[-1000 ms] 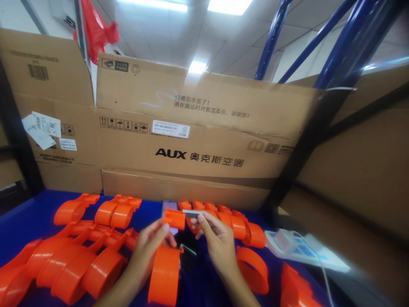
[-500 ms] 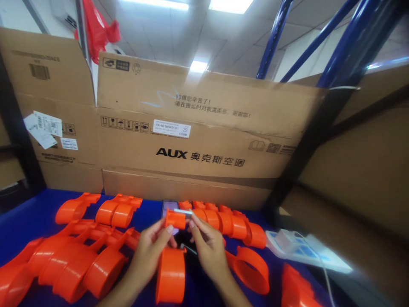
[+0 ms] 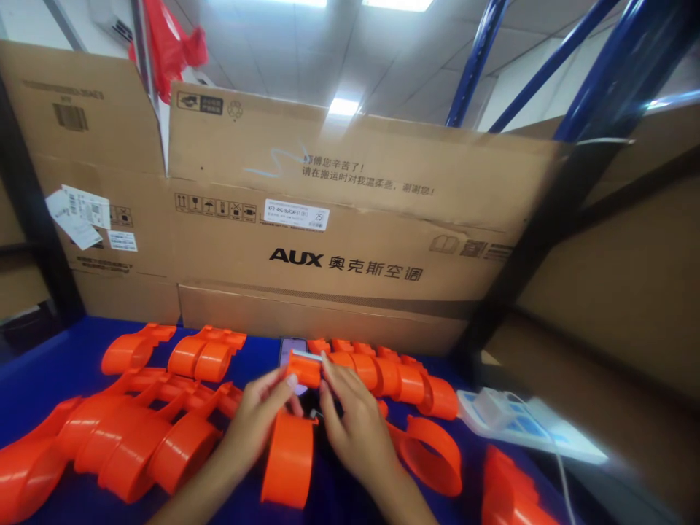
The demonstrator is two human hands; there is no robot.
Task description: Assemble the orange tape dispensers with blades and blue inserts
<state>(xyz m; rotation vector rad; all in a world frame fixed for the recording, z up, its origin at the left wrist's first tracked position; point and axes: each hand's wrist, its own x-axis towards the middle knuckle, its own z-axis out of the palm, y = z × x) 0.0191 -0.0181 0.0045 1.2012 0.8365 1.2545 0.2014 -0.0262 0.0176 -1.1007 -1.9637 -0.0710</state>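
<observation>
My left hand (image 3: pixel 267 397) is closed on a small orange plastic piece (image 3: pixel 305 372), with the thumb on its near face. Along the top of this piece lies a thin grey-white strip (image 3: pixel 307 356). My right hand (image 3: pixel 353 408) has its fingers closed at the strip's right end, touching the orange piece. Right under my hands is a wide orange ring (image 3: pixel 289 463); whether it joins the held piece I cannot tell. Between my wrists a dark area with a small pale rod end is partly hidden. A phone (image 3: pixel 292 348) lies just behind the held piece.
Orange ring-shaped parts (image 3: pixel 131 445) lie in rows at left, with another row (image 3: pixel 388 375) behind my right hand. A loose orange ring (image 3: pixel 432 456) is at right, near a white power strip (image 3: pixel 525 423) with a cable. A cardboard wall (image 3: pixel 350 240) stands behind the blue tabletop (image 3: pixel 33 357).
The grey-white strip, which stuck out to the right, now lies further left along the orange piece. My right hand has closed in on the piece, and the ring below is slightly more tilted.
</observation>
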